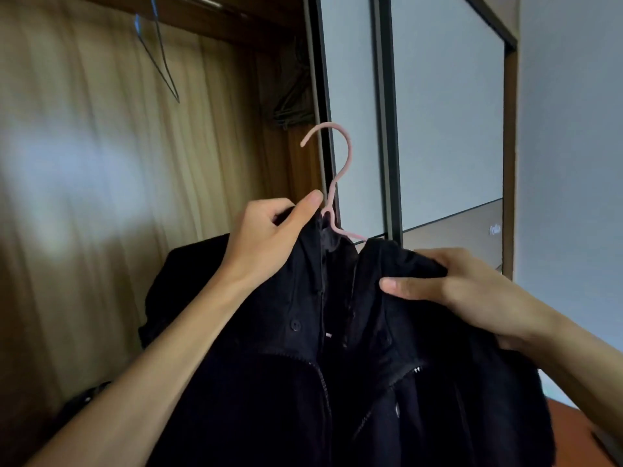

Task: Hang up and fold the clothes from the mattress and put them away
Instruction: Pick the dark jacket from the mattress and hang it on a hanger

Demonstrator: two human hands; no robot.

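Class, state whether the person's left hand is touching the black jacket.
Touching. The head view shows the left hand gripping the black jacket at its collar, fingers curled into the fabric just below the hook of the pink hanger.

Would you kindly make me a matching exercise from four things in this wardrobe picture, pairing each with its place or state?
Things:
1. pink hanger
2. left hand
3. right hand
4. wire hanger

Places or states:
A. pinches the black jacket at the picture's right
B. hangs bare, high at the left
C. grips the jacket's collar beside the hook's neck
D. sits inside the jacket, hook sticking up

Pairs: 1-D, 2-C, 3-A, 4-B
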